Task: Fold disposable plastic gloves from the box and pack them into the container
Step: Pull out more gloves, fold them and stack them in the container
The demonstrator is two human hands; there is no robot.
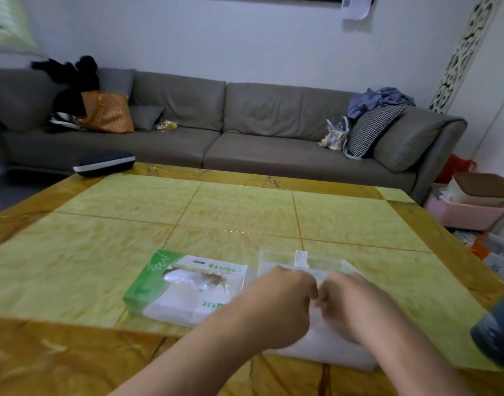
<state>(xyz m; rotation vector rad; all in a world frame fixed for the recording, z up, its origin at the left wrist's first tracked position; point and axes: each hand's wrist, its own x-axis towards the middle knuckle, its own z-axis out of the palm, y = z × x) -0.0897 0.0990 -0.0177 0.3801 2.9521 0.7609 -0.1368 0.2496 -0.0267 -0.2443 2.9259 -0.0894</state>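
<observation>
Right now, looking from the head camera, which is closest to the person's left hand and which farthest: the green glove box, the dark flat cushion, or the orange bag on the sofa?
From the left hand:
1. Green glove box, just left of it on the table.
2. Dark flat cushion, beyond the table's far left edge.
3. Orange bag, far left on the sofa.

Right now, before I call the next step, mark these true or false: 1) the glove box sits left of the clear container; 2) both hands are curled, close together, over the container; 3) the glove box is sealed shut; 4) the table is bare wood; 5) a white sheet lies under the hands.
1) True: the glove box lies left of the clear container.
2) True: the left hand and right hand are curled, nearly touching, over it; what they pinch is blurred.
3) False: its top is torn open, with plastic gloves showing.
4) False: the table has a yellow-green tiled top.
5) True: a white sheet lies beneath them.
</observation>
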